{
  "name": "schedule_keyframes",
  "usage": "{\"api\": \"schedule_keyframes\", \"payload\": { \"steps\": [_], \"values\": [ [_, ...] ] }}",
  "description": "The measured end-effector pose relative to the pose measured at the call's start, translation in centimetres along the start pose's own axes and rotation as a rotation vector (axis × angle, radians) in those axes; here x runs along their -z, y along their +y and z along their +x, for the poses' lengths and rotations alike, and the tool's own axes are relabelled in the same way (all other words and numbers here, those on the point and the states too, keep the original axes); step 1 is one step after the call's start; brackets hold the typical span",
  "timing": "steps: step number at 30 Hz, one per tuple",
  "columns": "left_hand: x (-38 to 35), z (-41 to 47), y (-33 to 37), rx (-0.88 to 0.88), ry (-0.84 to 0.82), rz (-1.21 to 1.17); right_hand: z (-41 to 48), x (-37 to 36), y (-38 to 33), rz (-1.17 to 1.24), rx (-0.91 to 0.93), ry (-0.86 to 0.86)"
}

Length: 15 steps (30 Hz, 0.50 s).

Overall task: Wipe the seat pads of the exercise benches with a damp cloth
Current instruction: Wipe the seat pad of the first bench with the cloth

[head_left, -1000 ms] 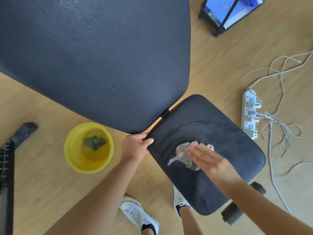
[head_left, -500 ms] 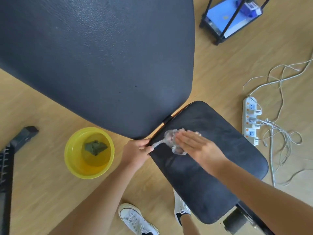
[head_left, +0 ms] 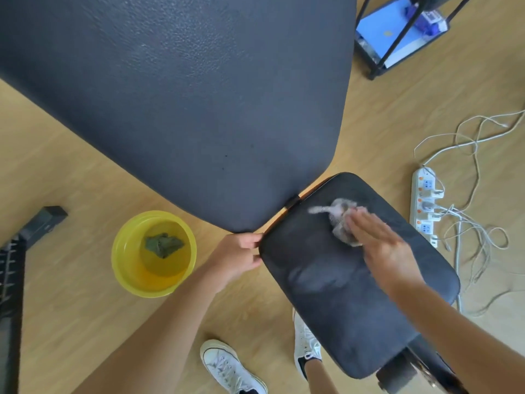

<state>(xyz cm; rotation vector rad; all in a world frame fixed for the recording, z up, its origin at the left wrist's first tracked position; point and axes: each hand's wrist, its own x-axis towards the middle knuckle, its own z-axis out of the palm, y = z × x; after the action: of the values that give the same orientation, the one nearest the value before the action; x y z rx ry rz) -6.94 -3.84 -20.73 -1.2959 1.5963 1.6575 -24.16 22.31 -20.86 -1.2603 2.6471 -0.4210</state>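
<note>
The small black seat pad [head_left: 335,302] of the bench lies at the lower right, with damp streaks on it. My right hand [head_left: 380,245] presses flat on a crumpled grey cloth [head_left: 339,220] near the pad's far edge. My left hand [head_left: 238,255] grips the pad's left corner. The large black back pad [head_left: 176,95] fills the upper left of the view.
A yellow basin [head_left: 125,268] with water and a dark green cloth [head_left: 163,244] stands on the wooden floor at the left. A white power strip [head_left: 424,206] with tangled cables lies right of the seat. A black rack [head_left: 397,32] with blue items is at the top right. My white shoes [head_left: 227,368] are below.
My right hand has slid the cloth from the seat's left edge toward the far right part of the pad. My left hand has stayed on the corner.
</note>
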Motion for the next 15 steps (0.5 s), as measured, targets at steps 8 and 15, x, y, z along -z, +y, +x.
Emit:
{"api": "schedule_keyframes", "payload": {
  "steps": [8, 15],
  "values": [
    [0.2, -0.7, 1.1, 0.224, 0.036, -0.377, -1.4, -8.5, -14.6, 0.008, 0.198, -0.018],
    [-0.1, -0.4, 1.1, 0.188, 0.067, -0.325, 2.0, -1.9, -1.1, -0.016, -0.184, 0.080]
  ]
}}
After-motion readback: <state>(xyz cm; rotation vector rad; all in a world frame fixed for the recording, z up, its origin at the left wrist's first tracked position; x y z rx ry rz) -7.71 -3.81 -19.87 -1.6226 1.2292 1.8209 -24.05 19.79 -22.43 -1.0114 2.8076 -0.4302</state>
